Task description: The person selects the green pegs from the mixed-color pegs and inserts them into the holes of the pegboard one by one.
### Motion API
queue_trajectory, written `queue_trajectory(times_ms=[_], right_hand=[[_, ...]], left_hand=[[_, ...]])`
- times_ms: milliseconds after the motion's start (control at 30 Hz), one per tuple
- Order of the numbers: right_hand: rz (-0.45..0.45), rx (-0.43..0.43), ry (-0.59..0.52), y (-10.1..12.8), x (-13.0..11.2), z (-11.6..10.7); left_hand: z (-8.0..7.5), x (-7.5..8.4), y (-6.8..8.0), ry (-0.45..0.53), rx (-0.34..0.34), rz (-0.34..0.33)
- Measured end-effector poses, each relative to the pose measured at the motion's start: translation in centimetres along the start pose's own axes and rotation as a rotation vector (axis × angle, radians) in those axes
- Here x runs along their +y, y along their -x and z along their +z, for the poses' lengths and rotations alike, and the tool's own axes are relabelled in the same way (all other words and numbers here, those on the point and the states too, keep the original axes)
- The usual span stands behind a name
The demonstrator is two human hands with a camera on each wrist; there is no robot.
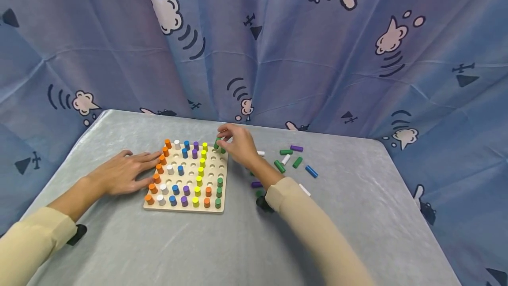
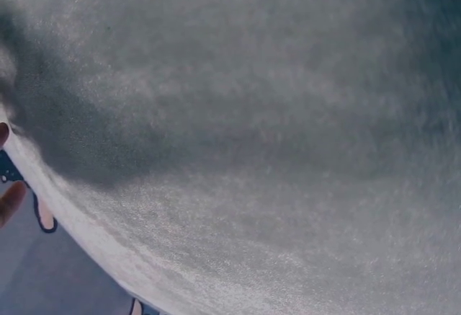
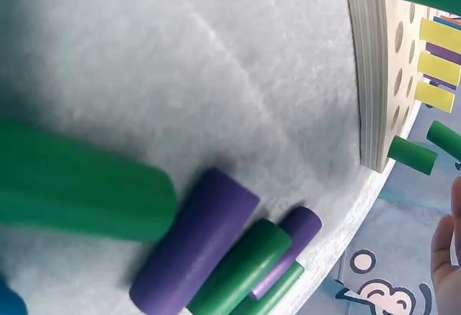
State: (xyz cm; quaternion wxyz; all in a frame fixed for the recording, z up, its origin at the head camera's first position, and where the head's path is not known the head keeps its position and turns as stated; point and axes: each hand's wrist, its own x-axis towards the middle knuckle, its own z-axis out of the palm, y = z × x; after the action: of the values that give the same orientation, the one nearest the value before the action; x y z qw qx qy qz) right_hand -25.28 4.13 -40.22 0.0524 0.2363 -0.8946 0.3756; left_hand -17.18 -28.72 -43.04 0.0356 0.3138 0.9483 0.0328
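A wooden pegboard [image 1: 185, 208] lies on the table with rows of coloured pegs standing in its holes. Along its left edge, my left hand [image 1: 125, 173] rests with fingers extended, touching the board's side. My right hand [image 1: 239, 144] pinches a green peg [image 1: 217, 144] over the board's far right part; the same green peg [image 3: 445, 139] appears tilted in the right wrist view. Close to it, another green peg [image 3: 413, 155] stands in the far right corner. Orange pegs [image 1: 159, 169] line the left column, and yellow pegs [image 1: 200, 171] form a full column. Whether the pinched peg touches a hole is unclear.
Loose pegs lie right of the board, among them a green peg [image 1: 279, 166], a blue peg [image 1: 311, 171], a purple peg [image 1: 296, 148] and a white peg [image 1: 285, 159]. Some are partly behind my right forearm. A blue patterned curtain [image 1: 254, 56] hangs behind the grey-covered table [image 1: 357, 215].
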Motion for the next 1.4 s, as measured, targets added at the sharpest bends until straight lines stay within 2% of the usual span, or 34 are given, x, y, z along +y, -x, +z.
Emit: queue_trajectory(times_ms=[433, 700, 1000, 1167, 1300, 1400], right_hand=[[0.011, -0.045, 0.023, -0.2, 0.5, 1.3], [0.017, -0.043, 0.058, -0.3, 0.5, 1.7], [0.047, -0.072, 0.084, -0.3, 0.6, 1.7], [0.047, -0.086, 0.088, -0.1, 1.0, 0.4], [0.037, -0.051, 0.108, 0.2, 2.3, -1.7], [0.064, -0.043, 0.12, 0.8, 3.9, -3.7]], left_hand=[[-0.2, 0.2, -0.1, 0.002, -0.009, -0.006], [-0.2, 0.2, 0.0, -0.012, 0.031, 0.01], [-0.2, 0.2, -0.1, -0.009, 0.039, 0.02], [-0.1, 0.1, -0.1, -0.003, 0.036, 0.011], [0.0, 0.1, -0.1, 0.001, 0.032, 0.003], [0.0, 0.1, -0.1, 0.002, 0.035, 0.007]])
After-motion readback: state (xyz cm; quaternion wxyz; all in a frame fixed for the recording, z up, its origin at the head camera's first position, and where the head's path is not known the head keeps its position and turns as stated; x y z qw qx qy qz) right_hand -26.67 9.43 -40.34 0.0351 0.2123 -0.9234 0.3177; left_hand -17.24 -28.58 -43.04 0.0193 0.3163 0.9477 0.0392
